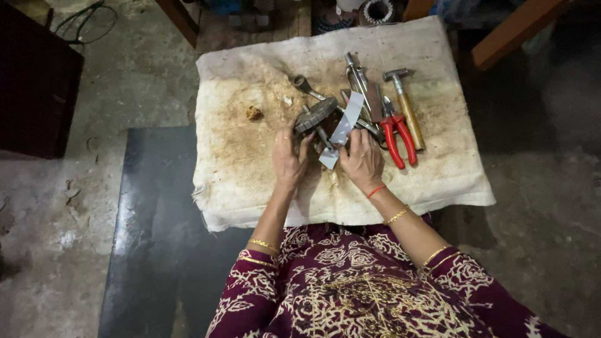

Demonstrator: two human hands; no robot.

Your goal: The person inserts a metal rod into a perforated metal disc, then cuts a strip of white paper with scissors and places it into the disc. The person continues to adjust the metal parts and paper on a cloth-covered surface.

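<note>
1. Stained cream cloth (pixel 250 175) covers the worktop, with a pile of metal tools toward its 1 o'clock part.
2. No package, label or sign shows; the nearest to one is a pale grey strip (pixel 343 128) (paper or thin sheet, I cannot tell), slanting from 7 to 1 o'clock across the tools.
3. Left hand (pixel 289 159) has its fingers curled loosely on a round toothed metal part (pixel 315 115) lying at its 1 o'clock; how firm the grip is I cannot tell.
4. Right hand (pixel 362 159) pinches the strip's lower end in a narrow grip.
5. Red-handled pliers (pixel 397 138) lie at 2 o'clock from the right hand, a wooden-handled hammer (pixel 407 106) just beside them, a spanner (pixel 308 87) at 12 o'clock from the left hand.
6. A small brown lump (pixel 253 112) sits alone at 10 o'clock.
7. Open cloth spreads at 9 o'clock and along the near edge; a dark mat (pixel 156 238) lies on the concrete floor (pixel 62 206) at 8 o'clock.
</note>
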